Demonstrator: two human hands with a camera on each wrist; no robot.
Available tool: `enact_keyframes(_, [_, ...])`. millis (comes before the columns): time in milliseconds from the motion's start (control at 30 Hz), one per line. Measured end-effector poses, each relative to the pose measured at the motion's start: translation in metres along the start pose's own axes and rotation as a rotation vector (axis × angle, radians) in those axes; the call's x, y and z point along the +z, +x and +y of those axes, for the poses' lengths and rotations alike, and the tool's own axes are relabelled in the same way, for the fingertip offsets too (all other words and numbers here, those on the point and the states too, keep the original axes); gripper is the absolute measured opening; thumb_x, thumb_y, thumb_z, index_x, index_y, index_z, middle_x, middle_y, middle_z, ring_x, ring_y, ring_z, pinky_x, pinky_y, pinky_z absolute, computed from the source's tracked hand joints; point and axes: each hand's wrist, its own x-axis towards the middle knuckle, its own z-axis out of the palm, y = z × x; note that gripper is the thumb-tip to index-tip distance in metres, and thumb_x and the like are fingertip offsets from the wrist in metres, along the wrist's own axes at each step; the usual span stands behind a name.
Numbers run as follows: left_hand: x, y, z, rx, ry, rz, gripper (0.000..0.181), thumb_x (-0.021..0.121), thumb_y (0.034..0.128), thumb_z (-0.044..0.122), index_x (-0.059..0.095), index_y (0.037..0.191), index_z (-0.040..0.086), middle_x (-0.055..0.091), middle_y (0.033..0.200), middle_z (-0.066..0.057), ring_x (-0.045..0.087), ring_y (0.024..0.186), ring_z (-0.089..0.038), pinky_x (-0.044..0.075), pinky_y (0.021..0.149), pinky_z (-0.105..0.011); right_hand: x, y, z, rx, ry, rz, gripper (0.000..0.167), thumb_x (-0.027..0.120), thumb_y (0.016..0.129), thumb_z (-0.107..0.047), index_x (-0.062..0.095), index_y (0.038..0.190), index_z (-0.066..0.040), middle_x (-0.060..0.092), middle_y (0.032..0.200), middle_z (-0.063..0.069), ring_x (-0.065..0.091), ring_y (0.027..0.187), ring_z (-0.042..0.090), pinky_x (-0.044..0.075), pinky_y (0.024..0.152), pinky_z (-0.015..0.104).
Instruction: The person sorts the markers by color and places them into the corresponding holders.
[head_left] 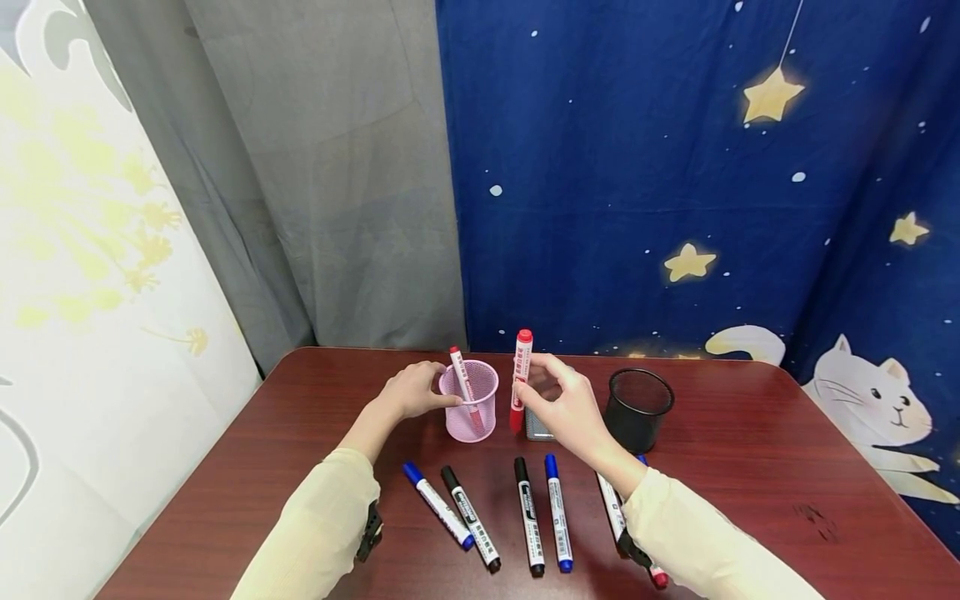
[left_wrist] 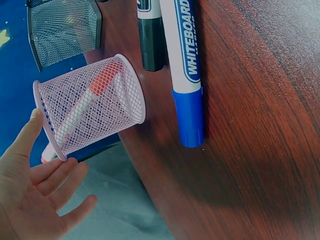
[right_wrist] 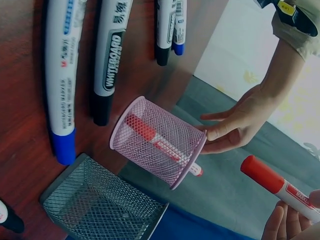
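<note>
At the pink mesh pen cup (head_left: 481, 421), my left hand (head_left: 411, 390) holds the rim between thumb and fingers. The cup stands upright with one red whiteboard marker (head_left: 462, 379) leaning in it. My right hand (head_left: 564, 408) pinches a second red whiteboard marker (head_left: 522, 367) upright, just right of the cup and apart from it. In the right wrist view this held marker (right_wrist: 272, 180) shows its red cap. The left wrist view shows the thumb on the cup's rim (left_wrist: 46, 122) and the fingers at its other side.
Behind my right hand is a grey mesh tray (right_wrist: 100, 200), partly hidden. A black mesh pen cup (head_left: 639, 412) stands to the right. Blue and black markers (head_left: 528, 517) lie along the table's front, with more (head_left: 611, 504) partly under my right forearm. Curtains hang behind the table.
</note>
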Motion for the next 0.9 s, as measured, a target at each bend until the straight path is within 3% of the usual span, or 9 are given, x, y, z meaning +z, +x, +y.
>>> enact_keyframes(233, [0.000, -0.001, 0.001, -0.005, -0.008, -0.001, 0.065, 0.070, 0.0689, 0.046, 0.055, 0.115, 0.002, 0.058, 0.106, -0.013, 0.053, 0.096, -0.026, 0.043, 0.076, -0.044, 0.012, 0.014, 0.028, -0.040, 0.010, 0.021, 0.022, 0.066, 0.078, -0.010, 0.061, 0.099, -0.011, 0.063, 0.080, -0.003, 0.057, 0.070, 0.009, 0.046, 0.058, 0.025])
enact_keyframes(400, [0.000, 0.000, 0.001, -0.006, -0.010, -0.003, 0.066, 0.070, 0.0689, 0.045, 0.055, 0.115, 0.001, 0.058, 0.106, -0.013, 0.053, 0.096, -0.025, 0.043, 0.078, -0.044, 0.017, 0.019, 0.029, -0.081, 0.013, 0.036, 0.021, 0.065, 0.078, -0.015, 0.061, 0.099, -0.012, 0.063, 0.080, -0.005, 0.057, 0.070, 0.008, 0.047, 0.056, 0.029])
enact_keyframes(600, [-0.001, 0.000, 0.000, -0.009, -0.009, 0.002, 0.065, 0.071, 0.0690, 0.044, 0.055, 0.115, 0.001, 0.058, 0.107, -0.014, 0.053, 0.097, -0.027, 0.042, 0.078, -0.044, 0.024, 0.029, 0.025, -0.061, 0.005, 0.027, 0.023, 0.064, 0.080, -0.020, 0.060, 0.102, -0.013, 0.063, 0.083, -0.005, 0.057, 0.073, 0.006, 0.048, 0.059, 0.029])
enact_keyframes(667, [-0.001, 0.000, 0.000, -0.018, -0.014, -0.003, 0.065, 0.071, 0.0692, 0.044, 0.055, 0.115, 0.001, 0.058, 0.107, -0.014, 0.053, 0.096, -0.026, 0.043, 0.078, -0.044, 0.027, 0.033, 0.023, -0.062, 0.022, 0.023, 0.023, 0.065, 0.080, -0.017, 0.060, 0.102, -0.011, 0.063, 0.083, -0.002, 0.057, 0.073, 0.008, 0.048, 0.059, 0.027])
enact_keyframes(900, [0.000, 0.000, 0.001, -0.041, -0.018, -0.016, 0.065, 0.071, 0.0695, 0.044, 0.055, 0.116, 0.002, 0.058, 0.107, -0.013, 0.053, 0.096, -0.026, 0.043, 0.078, -0.043, 0.030, 0.038, -0.003, -0.088, 0.066, 0.051, 0.021, 0.064, 0.077, 0.002, 0.059, 0.097, 0.004, 0.062, 0.079, 0.014, 0.058, 0.070, 0.024, 0.048, 0.060, 0.039])
